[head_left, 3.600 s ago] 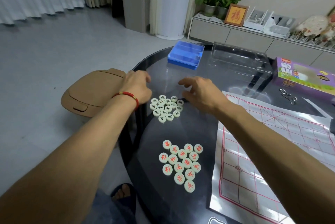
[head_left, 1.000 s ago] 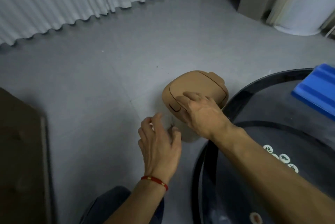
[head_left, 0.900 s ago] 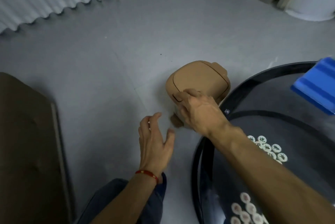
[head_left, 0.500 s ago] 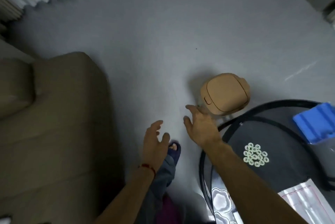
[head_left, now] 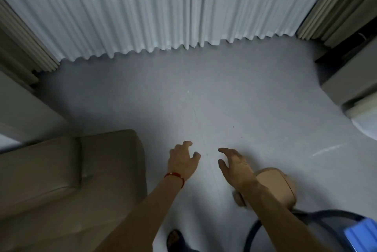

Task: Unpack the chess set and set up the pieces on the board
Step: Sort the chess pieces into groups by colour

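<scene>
Grey floor (head_left: 204,92) fills mid-frame; white curtain (head_left: 163,6) across the top; no chess pieces and no board anywhere in view. Only task-side traces sit at lower right: dark curved rim of the bench (head_left: 253,231) and a corner of the blue box (head_left: 363,235), cut by the frame edge.

Left hand (head_left: 182,160) centre-bottom, red bracelet (head_left: 174,175) at the wrist, fingers loosely curled, holding nothing. Right hand (head_left: 234,167) just beside it, fingers spread and relaxed, also empty; both hanging over bare floor, touching nothing.

Key relation, as a judgement: pieces and board presumably on the bench, so down and right of both hands, outside the frame; right hand nearer, its forearm passing over the tan lidded bin (head_left: 279,186) that stands between floor and bench rim; left hand further off, closer to the beige sofa (head_left: 71,180) at lower left. Next move probably needs a turn to the lower right before any grasp; no long axis to call, pieces being out of sight.

Hidden or unclear: bench top almost wholly cropped; bin front masked by the right forearm; dark shape at bottom centre likely a foot (head_left: 175,239), hard to confirm; overall soft blur, small floor specks unreadable.
</scene>
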Demonstrator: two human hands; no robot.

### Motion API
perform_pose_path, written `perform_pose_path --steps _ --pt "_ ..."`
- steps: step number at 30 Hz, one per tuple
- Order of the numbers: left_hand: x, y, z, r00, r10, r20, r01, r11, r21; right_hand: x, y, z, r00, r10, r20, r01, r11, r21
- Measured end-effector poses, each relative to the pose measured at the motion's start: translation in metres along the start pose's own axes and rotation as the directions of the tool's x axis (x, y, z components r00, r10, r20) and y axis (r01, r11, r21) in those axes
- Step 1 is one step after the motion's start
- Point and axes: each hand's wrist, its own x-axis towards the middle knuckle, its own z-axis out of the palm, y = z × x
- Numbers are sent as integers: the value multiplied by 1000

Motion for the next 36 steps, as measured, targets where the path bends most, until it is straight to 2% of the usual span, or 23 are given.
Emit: perform_pose_path --steps 5,8,15,20,26,31,34,36 --pt "104 10 -53 1000 -1 8 1 1000 24 105 -33 -12 1000 26 3 -26 999 -38" --pt "163 20 -65 1000 -3 31 1 999 52 174 -36 -18 998 60 10 -60 998 8" --pt "322 62 -70 990 -137 46 133 989 68 370 -25 -26 991 84 101 -98 985 141" --pt "411 108 -81 954 -298 42 300 952 -59 493 -33 -53 978 55 199 -77 991 105" --pt "533 119 -112 957 -279 78 283 958 -43 624 -49 -70 972 96 214 -109 993 50" --pt "652 84 -98 954 -261 151 254 965 61 722 -34 -26 957 205 206 -223 973 68" --pt "726 41 -61 938 -302 172 290 952 95 791 -11 39 937 246 247 -275 957 91" --pt "777 0 -24 932 -321 168 306 946 109 845 16 99 935 225 274 -253 965 73"
